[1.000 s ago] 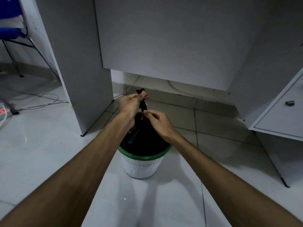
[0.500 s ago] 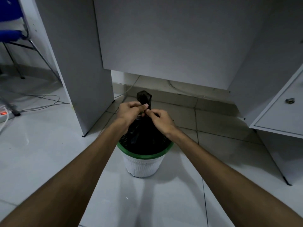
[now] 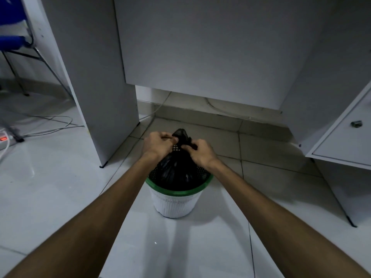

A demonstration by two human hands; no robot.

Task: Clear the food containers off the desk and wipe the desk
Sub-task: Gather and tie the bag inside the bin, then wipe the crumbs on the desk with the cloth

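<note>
A black plastic bag (image 3: 176, 169) sits in a small white mesh waste bin with a green rim (image 3: 176, 192) on the tiled floor under the desk. The bag's gathered neck sticks up above the bin. My left hand (image 3: 158, 144) pinches the neck from the left and my right hand (image 3: 200, 151) pinches it from the right, fingers meeting at a bunched knot. The bag's contents are hidden.
White desk panels (image 3: 96, 77) stand left and behind the bin. A white drawer unit with a metal lock (image 3: 356, 123) juts out at right. Cables (image 3: 56, 125) and a power strip (image 3: 4, 139) lie on the floor at left, near a blue chair (image 3: 12, 41).
The bag's neck has been drawn in and bunched tighter; both hands have come lower and closer together over the bin, with a short tuft now above the fingers.
</note>
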